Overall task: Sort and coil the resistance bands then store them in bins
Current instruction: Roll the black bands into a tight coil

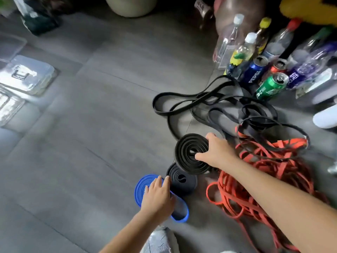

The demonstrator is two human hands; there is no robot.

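Coils inspected: your right grip (217, 150) clasps a black coiled band (189, 152), tilted, just above the flat black coil (182, 181) on the floor (91, 143). Your left grip (156, 196) lies straight-fingered on the blue coil (140, 187), just left of that flat coil. Orange bands (264, 179) heap to its right, with loose black bands (209, 106) beyond it.

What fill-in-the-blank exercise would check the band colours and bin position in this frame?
1. The raised coiled rubber band, gripped by the right hand, is ___.
2. The flat rubber coil under the left hand is ___.
3. The clear plastic bins stand on the grey floor to the person's ___.

Missing words: black; blue; left.
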